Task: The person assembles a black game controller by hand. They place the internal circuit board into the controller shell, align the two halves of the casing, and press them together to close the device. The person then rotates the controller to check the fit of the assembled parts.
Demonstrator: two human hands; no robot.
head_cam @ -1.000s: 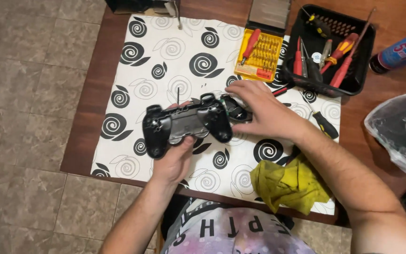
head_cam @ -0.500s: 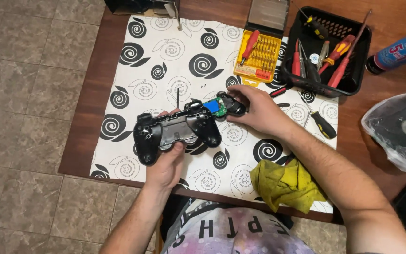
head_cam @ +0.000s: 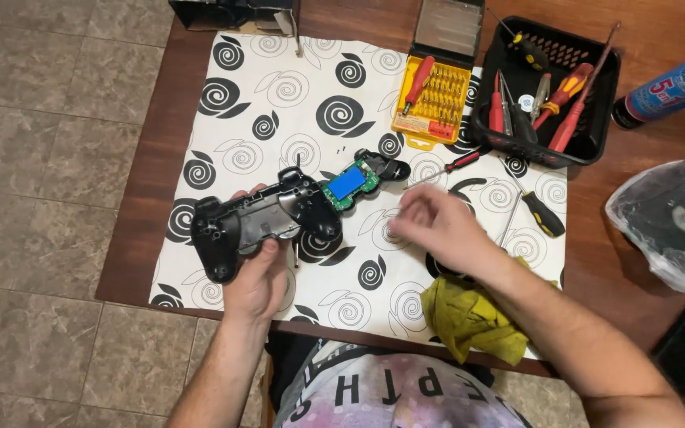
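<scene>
Disassembly step, by my read: housing split, internals exposed.

- Left hand [head_cam: 259,273] gripped the black controller shell [head_cam: 259,222] from below, fingers wrapped round its middle, inner side up, over the near-left part of the spiral-print mat [head_cam: 279,95].
- Green circuit board [head_cam: 348,184] with a blue block on it sat just right of the shell, on the mat. Touching the shell or not: could not tell.
- A second black housing piece [head_cam: 386,166] lay at the board's far end.
- Right hand [head_cam: 441,230] hovered above the mat right of the board, motion-blurred, fingers loosely curled. Whether they pinched anything: could not tell.
- A few tiny dark specks [head_cam: 341,150], likely screws, lay loose on the mat behind the board.

Next move, as a judgement: it called for a light grip on the board's edges and care not to scatter those specks.

Containers:
- Yellow bit case [head_cam: 431,119], lid open, held rows of bits plus a red-handled driver [head_cam: 419,83] laid across them.
- Black tray [head_cam: 608,95], far right, held several screwdrivers with red and orange handles [head_cam: 568,119] and some thinner tools.
- Clear plastic bag [head_cam: 675,222] on the right edge; contents unreadable.

Loose items: red-and-black screwdriver [head_cam: 457,165] beside the tray, black-and-yellow screwdriver [head_cam: 541,214], yellow cloth [head_cam: 469,317] at the near edge.
</scene>
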